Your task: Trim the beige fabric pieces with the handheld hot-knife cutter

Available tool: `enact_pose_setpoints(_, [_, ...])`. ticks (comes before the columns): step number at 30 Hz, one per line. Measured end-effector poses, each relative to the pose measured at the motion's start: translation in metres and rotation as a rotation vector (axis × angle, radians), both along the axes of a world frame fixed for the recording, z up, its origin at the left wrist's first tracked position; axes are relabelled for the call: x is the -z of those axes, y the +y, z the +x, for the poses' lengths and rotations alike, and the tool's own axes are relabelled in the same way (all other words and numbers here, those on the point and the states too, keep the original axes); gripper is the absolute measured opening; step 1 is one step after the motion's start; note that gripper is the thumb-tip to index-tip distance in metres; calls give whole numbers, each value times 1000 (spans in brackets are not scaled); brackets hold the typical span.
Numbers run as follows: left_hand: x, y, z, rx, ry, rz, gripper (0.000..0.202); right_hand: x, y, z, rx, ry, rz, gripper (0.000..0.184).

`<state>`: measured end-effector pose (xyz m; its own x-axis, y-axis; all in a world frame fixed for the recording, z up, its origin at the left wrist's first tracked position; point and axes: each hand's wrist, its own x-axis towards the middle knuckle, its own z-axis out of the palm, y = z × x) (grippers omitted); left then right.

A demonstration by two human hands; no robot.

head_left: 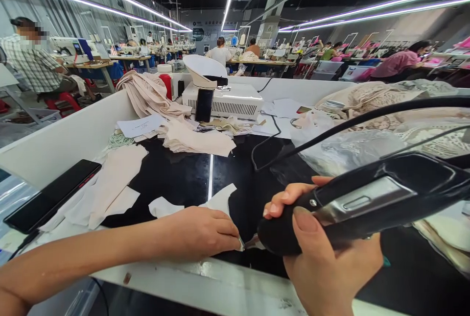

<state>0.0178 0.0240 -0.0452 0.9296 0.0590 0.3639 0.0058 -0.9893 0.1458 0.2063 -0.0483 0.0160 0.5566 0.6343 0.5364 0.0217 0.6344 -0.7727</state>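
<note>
My right hand is wrapped round a thick black corded hand tool with a silver panel on its side. Its narrow metal tip points left, close to the fingertips of my left hand. Those fingers are pinched together on a white fabric piece, which lies on the black tabletop and sticks out beyond my hand. Whether the tip touches the fabric I cannot tell. A smaller white scrap shows just behind my left wrist.
Cut beige pieces and a black phone lie at left. A white vented box stands at the back. Lace fabric and clear plastic heap at right, under the tool's black cable. Several people sit at sewing stations beyond.
</note>
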Motion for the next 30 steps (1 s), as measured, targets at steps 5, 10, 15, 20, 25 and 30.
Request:
enact_pose_setpoints(5, [0, -1, -5, -39, -1, 8, 23, -1, 0, 1, 21, -12, -9, 45])
enact_pose_setpoints(10, [-3, -2, -6, -28, 25, 59, 24, 1, 0, 3, 33, -22, -29, 45])
enact_pose_setpoints(15, [-6, -4, -6, -44, 61, 62, 30, 1, -2, 2, 30, 26, -56, 46])
enact_pose_setpoints(20, [-4, -4, -7, -47, 23, 79, 29, 0, -4, 3, 27, 23, -99, 45])
enact_pose_setpoints(25, [-2, -5, -10, -78, 34, 92, 33, 1, -8, 3, 30, 31, -110, 47])
enact_pose_setpoints(30, [0, -6, -11, -102, 21, 94, 35, -3, -1, -2, 36, 84, -141, 44])
